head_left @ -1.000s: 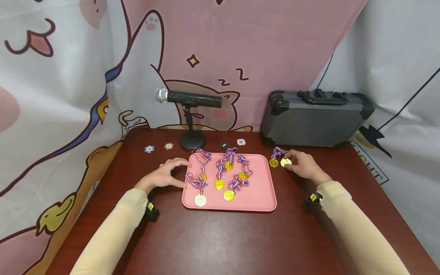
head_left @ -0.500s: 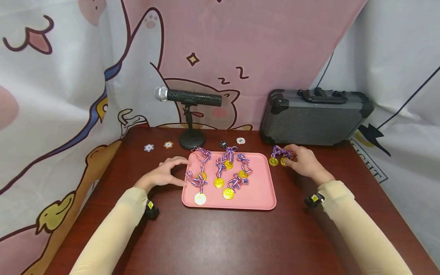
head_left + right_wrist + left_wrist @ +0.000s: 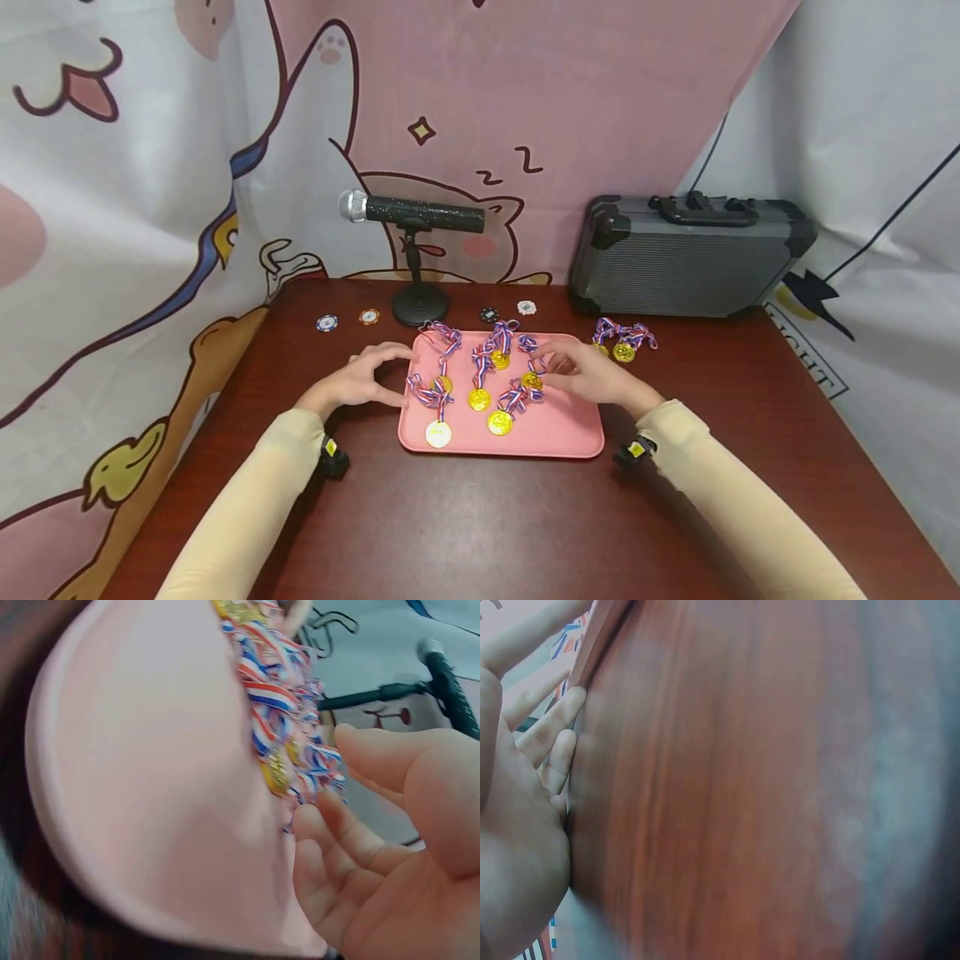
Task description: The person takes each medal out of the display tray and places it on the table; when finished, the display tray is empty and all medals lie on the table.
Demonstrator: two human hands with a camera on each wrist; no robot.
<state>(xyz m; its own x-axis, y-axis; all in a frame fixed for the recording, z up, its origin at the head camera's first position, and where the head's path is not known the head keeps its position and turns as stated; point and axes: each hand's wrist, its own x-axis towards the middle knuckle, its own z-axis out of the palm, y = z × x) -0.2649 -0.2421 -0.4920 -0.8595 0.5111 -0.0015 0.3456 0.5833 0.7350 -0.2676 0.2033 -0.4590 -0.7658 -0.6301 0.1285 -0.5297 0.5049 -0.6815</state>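
Observation:
A pink tray [image 3: 573,425] lies on the table with several gold medals on striped ribbons, among them a front-left medal [image 3: 438,434] and a medal near the front [image 3: 500,422]. My left hand [image 3: 358,379] touches the tray's left edge, thumb and fingers spread apart; in the left wrist view its fingers [image 3: 551,739] are nearly straight. Over the tray's right part, my right hand [image 3: 596,375] is beside a medal [image 3: 532,381] and its ribbon. Thumb and fingertips are apart in the right wrist view, the ribbons [image 3: 274,697] showing beyond them.
Two more medals lie on the table right of the tray, one of them the outer medal [image 3: 624,352]. Behind stand a microphone [image 3: 423,214] on a stand and a grey case [image 3: 690,258]. Several poker chips, including a blue-white chip [image 3: 327,322], lie toward the back.
My right hand has moved left from the two medals beside the case to over the tray; those medals stay on the table. The left hand has kept its place.

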